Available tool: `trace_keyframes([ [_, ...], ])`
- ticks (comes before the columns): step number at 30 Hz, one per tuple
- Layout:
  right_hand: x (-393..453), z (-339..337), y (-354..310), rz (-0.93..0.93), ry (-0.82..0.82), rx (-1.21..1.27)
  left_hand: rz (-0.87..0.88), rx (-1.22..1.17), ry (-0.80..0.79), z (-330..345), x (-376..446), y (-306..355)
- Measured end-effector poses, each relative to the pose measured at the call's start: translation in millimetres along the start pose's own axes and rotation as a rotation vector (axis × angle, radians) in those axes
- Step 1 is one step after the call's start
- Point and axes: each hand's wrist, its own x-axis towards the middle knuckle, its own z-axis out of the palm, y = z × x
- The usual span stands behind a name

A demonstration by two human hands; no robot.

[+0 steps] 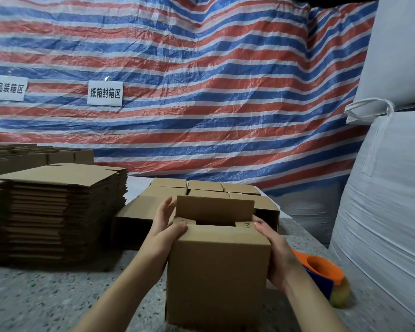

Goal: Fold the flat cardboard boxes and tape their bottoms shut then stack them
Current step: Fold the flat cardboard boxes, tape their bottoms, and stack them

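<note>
A small cardboard box (217, 274) stands upright on the speckled table (46, 303) in front of me. Its near flap is folded down, the two side flaps lie inward, and the far flap still stands up. My left hand (164, 226) holds the box's upper left edge, thumb pressing the near flap and fingers straight along the side. My right hand (277, 255) grips the upper right side, thumb on top of the flap. An orange and blue tape dispenser (321, 274) lies on the table just right of the box, partly hidden behind my right wrist.
A tall stack of flat cardboard blanks (58, 212) sits at the left. Several folded boxes (201, 190) stand in rows behind the held box. Big white bulk sacks (388, 188) crowd the right side. A striped tarp (201, 80) hangs behind.
</note>
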Motion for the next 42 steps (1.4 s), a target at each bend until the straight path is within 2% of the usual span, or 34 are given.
trace_keyframes([
  [6,2,-1,-13,-0.112,-0.112,0.005,0.012,0.000,0.011,1,0,2],
  [10,0,-2,-6,-0.089,-0.005,0.074,0.018,-0.057,0.065,1,-5,0],
  [14,3,1,4,-0.114,0.080,0.058,0.038,0.013,0.109,-1,-9,-4],
  [28,3,6,6,-0.117,0.167,0.083,0.030,0.041,0.112,2,-6,-6],
  [31,2,7,5,-0.118,0.174,0.067,0.010,0.261,0.062,-2,0,8],
  [33,2,7,4,-0.123,0.175,0.060,0.039,0.615,-0.011,-3,4,22],
  [35,0,8,4,-0.126,0.175,0.055,0.191,1.075,-0.067,5,5,36],
  [36,0,8,4,-0.130,0.178,0.050,0.267,1.226,-0.106,14,3,43],
  [40,1,7,5,-0.121,0.178,0.055,0.265,1.304,-0.421,51,-11,42],
  [42,1,6,7,-0.094,0.177,0.037,0.343,1.436,-0.448,55,-13,33],
])
